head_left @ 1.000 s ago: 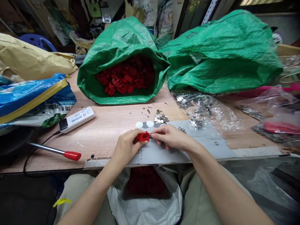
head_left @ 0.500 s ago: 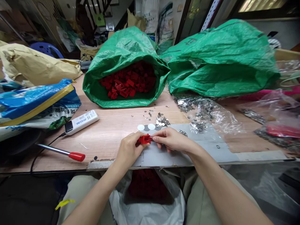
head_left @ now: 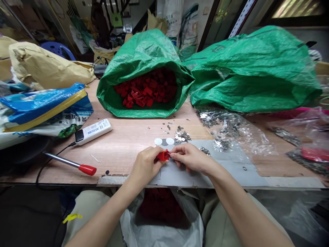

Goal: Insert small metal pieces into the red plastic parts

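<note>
Between the fingers and thumb of my left hand [head_left: 147, 161] is a small red plastic housing [head_left: 162, 156], its open side facing right. My right hand [head_left: 189, 157] is closed in a pinch at that open side, around a small, thin metal piece [head_left: 169, 154] whose exact kind is too small to make out. Both hands are over the grey mat [head_left: 218, 171] at the table's front edge. Just beyond them lie a pile of small metal parts [head_left: 182, 135] and two white discs [head_left: 170, 141] on the mat's far edge.
A green sack [head_left: 144, 44] full of red housings [head_left: 147, 91] lies open behind; another green sack [head_left: 257, 75] is to the right. Clear bags of metal parts [head_left: 226, 133] lie below it. Left are a white device [head_left: 94, 131] and a red-handled rod [head_left: 87, 169]. A white sack [head_left: 164, 236] hangs below.
The whole view has shifted slightly, so things appear a little further right. My right fingertips remain at the red housing's open side, and the left hand keeps its hold.
</note>
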A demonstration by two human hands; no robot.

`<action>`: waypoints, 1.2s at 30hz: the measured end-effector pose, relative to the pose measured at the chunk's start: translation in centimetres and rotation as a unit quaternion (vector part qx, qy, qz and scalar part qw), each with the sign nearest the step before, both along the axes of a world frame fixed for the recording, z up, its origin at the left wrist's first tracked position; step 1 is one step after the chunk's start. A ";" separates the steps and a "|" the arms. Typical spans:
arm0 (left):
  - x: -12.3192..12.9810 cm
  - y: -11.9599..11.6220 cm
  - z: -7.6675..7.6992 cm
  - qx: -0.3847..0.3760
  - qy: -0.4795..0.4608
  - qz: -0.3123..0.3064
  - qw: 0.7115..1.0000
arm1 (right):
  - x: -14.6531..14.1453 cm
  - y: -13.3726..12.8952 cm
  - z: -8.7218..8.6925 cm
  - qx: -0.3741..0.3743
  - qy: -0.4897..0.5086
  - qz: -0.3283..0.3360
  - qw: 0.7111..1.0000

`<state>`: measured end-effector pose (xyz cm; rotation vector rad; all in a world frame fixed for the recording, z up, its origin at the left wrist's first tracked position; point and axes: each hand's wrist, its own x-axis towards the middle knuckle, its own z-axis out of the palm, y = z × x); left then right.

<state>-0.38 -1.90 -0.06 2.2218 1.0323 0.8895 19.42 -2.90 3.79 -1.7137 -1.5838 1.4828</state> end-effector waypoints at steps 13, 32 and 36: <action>0.1 0.0 0.0 -0.074 -0.038 0.024 0.996 | 0.7 0.1 0.4 -0.022 0.049 0.014 0.998; 0.6 -0.3 -0.1 0.011 -0.003 0.046 0.999 | -1.2 -0.7 0.2 0.050 -0.098 -0.028 0.994; 0.6 0.0 0.2 0.000 0.000 0.039 0.999 | -1.4 -0.5 0.4 0.042 -0.101 -0.028 0.994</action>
